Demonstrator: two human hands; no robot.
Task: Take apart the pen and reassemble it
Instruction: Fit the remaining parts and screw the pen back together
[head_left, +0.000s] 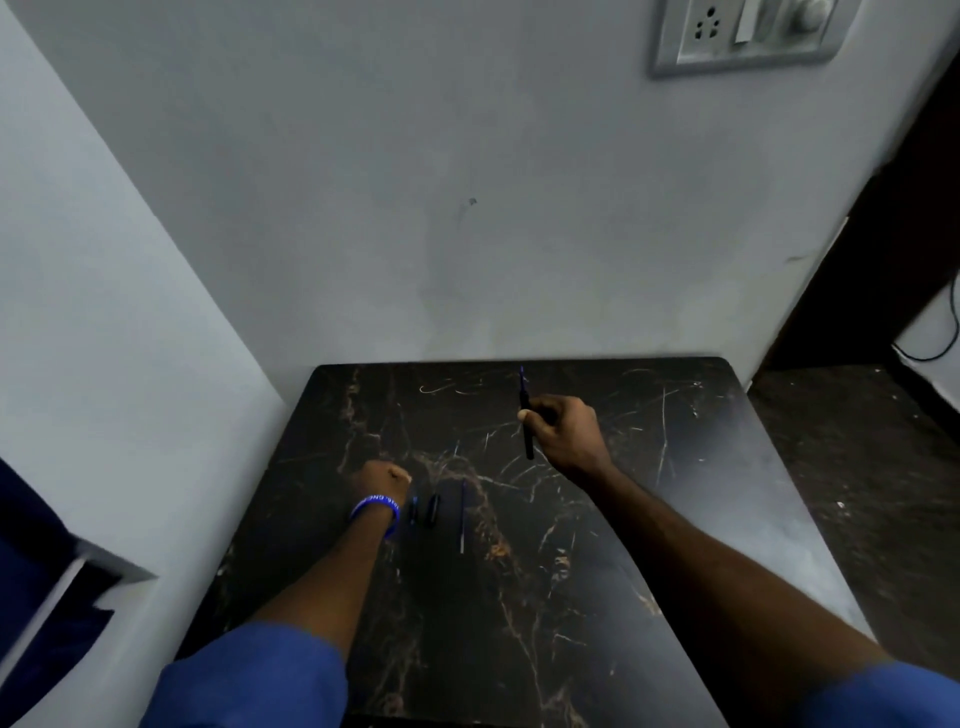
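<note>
Black marbled surface (597, 519), right hand (566, 431) fingers pinching an upright pen barrel (526, 415), left hand (384, 480) fisted beside loose pen parts (431, 509) and thin refill (462, 514)

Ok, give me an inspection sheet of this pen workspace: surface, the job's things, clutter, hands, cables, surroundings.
Surface: dark marbled table, scratched, set against a grey wall.
Job's things: pen body held upright above the table; thin refill, small black piece and small blue piece lie apart on the table.
Clutter: nothing seen.
Hands: right hand shut on the pen body; left hand fisted beside the small pieces, blue wristband on it; contents cannot be told.
Cables: one black cable hangs at the far right.
Surroundings: socket panel on the wall, upper right.
</note>
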